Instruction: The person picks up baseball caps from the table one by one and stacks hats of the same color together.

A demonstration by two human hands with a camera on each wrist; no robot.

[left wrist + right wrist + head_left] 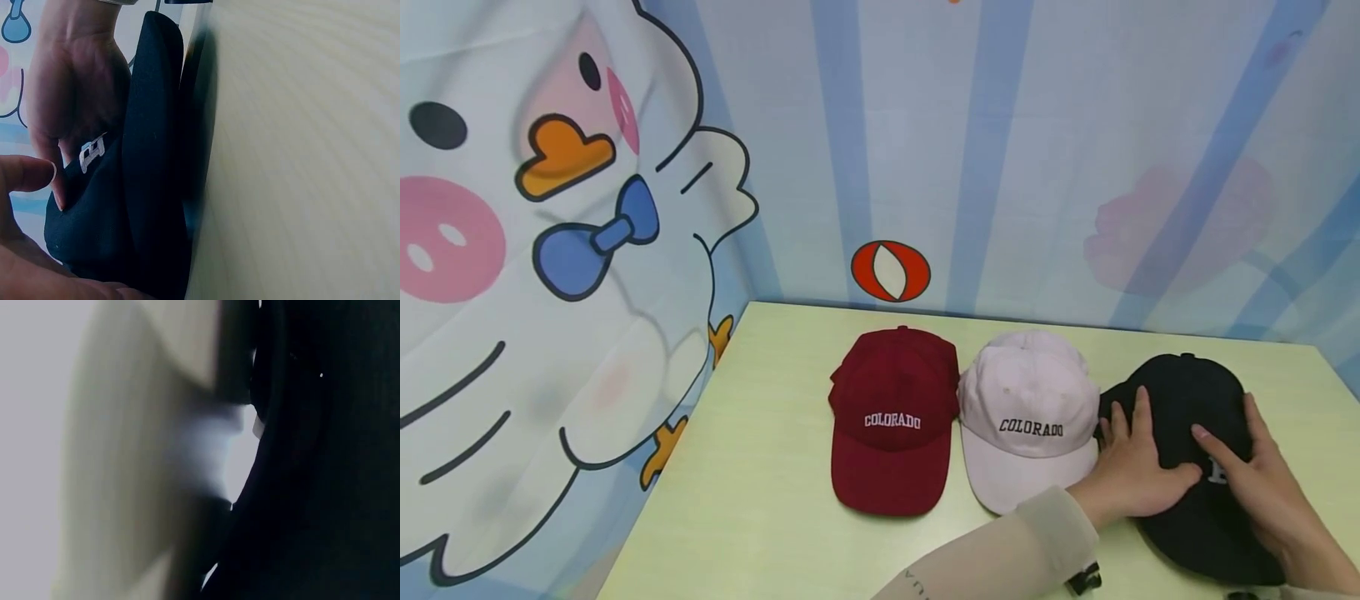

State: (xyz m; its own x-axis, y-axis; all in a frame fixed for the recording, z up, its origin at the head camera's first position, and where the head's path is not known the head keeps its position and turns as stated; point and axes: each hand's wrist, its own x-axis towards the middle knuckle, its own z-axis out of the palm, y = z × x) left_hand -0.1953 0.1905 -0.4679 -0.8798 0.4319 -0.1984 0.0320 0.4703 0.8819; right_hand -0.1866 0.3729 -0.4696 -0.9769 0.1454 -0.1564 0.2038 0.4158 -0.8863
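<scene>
A black cap (1191,392) with a white letter on its front lies at the right of the table, its brim toward the viewer. My left hand (1138,475) rests on the left side of the crown with fingers spread and fairly straight. On the other side, my right hand (1262,479) touches the crown, its thumb on the front near the letter. In the left wrist view, the black cap (153,156) appears side-on, with the right hand (81,94) above. The right wrist view is dark and blurred.
A white cap (1030,392) with dark "COLORADO" lettering sits beside the black one. Left of it is a dark red cap (895,383) with white lettering. All are on a pale yellow table (752,467). A printed cartoon backdrop (910,125) stands behind and at the left.
</scene>
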